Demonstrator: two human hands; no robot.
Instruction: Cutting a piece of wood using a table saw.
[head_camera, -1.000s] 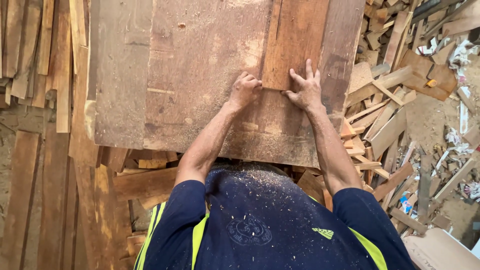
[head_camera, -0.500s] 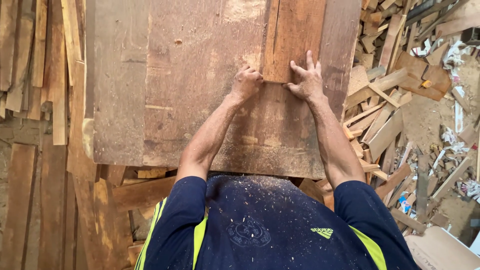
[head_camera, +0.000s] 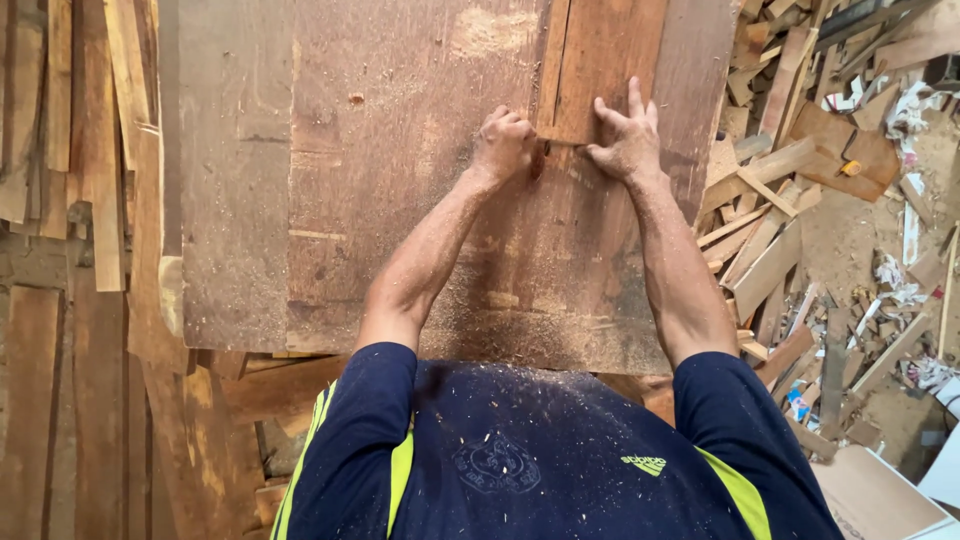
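A reddish wooden plank (head_camera: 605, 60) lies lengthwise on a broad, sawdust-covered wooden table (head_camera: 400, 200), reaching past the top of the view. My left hand (head_camera: 505, 145) is curled against the plank's near left corner. My right hand (head_camera: 625, 140) lies flat with fingers spread on the plank's near end. Both arms stretch forward over the tabletop. My dark blue shirt with yellow-green stripes is dusted with sawdust.
Stacked planks (head_camera: 70, 150) lean and lie along the left side. A heap of wood offcuts (head_camera: 790, 210) and debris covers the floor at the right. More boards (head_camera: 200, 440) sit under the table's near edge. A pale board corner (head_camera: 880, 495) shows at bottom right.
Both hands have slid the plank away from me along the table, farther toward the top of the view. My arms are more stretched out than before.
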